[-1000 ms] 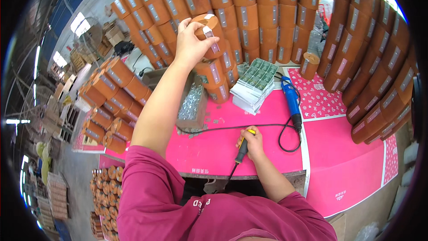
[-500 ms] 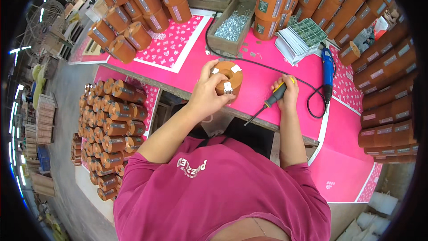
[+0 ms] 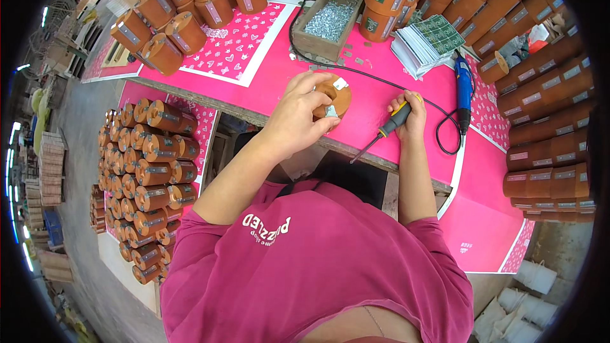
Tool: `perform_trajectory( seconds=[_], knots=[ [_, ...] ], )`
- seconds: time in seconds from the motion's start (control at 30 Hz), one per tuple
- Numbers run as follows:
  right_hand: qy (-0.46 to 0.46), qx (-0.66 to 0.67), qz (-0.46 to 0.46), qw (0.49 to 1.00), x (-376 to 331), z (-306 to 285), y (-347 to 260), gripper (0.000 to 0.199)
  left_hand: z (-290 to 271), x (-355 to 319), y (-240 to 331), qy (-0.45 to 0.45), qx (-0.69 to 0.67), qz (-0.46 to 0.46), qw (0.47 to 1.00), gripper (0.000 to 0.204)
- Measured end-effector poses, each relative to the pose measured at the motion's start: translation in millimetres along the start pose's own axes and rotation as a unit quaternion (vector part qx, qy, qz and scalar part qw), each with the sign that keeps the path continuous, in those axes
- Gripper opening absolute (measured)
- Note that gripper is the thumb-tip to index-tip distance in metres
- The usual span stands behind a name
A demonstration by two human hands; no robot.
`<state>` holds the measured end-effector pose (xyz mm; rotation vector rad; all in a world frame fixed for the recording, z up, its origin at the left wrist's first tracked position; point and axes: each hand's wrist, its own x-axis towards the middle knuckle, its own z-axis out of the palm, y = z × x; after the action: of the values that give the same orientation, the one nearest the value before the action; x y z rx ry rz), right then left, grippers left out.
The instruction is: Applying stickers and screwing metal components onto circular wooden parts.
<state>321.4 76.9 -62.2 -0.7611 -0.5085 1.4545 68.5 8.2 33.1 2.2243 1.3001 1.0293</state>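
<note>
At the near edge of the pink-covered table, my left hand [image 3: 293,113] grips a round brown wooden block [image 3: 342,100] with a hole in its middle. The fingers lie over its top and the thumb is at its near side. Light metal clips [image 3: 340,83] sit on its upper face; the fingers hide part of that face. To the right, my right hand [image 3: 414,118] is closed round a grey and yellow screwdriver [image 3: 396,119]. Its shaft slants down and left, with the tip apart from the block.
A wooden bin [image 3: 325,52] of small metal parts stands beyond the block. Further right are a stack of green-topped cards [image 3: 424,47] and a blue power screwdriver [image 3: 464,89] with a black cable. Brown cylinders are piled at the left [image 3: 152,174], back and right [image 3: 553,152].
My left fingers have shifted over the block's top, covering more of its left side and hole. The whole view has tilted slightly; the screwdriver stays in my right hand.
</note>
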Motion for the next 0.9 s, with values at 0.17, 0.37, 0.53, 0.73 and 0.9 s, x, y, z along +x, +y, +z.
perform_trajectory(
  seconds=[0.17, 0.37, 0.53, 0.73, 0.9],
  knots=[
    [-0.012, 0.006, 0.000, 1.000, 3.8, -2.6, 1.3, 0.006, -1.8, 2.5, -0.3, -0.020, -0.017, 0.018, 0.999, 0.024],
    [-0.005, 0.003, 0.005, 1.000, 3.3, -0.3, 0.4, 0.007, 2.4, -1.4, -1.9, -0.001, -0.001, 0.014, 1.000, 0.023],
    [-0.004, 0.003, 0.002, 1.000, 3.3, -1.7, 0.7, 0.007, 6.6, -2.8, -1.9, -0.007, 0.043, 0.039, 0.998, 0.025],
    [-0.006, 0.000, -0.002, 1.000, 2.7, -2.9, 1.0, 0.007, 3.0, -4.5, -0.7, -0.002, 0.012, 0.014, 1.000, 0.024],
    [-0.012, -0.009, -0.009, 1.000, 1.5, -1.3, 1.5, 0.006, 6.0, -4.2, -6.8, 0.023, -0.027, -0.022, 0.999, 0.025]
  ],
)
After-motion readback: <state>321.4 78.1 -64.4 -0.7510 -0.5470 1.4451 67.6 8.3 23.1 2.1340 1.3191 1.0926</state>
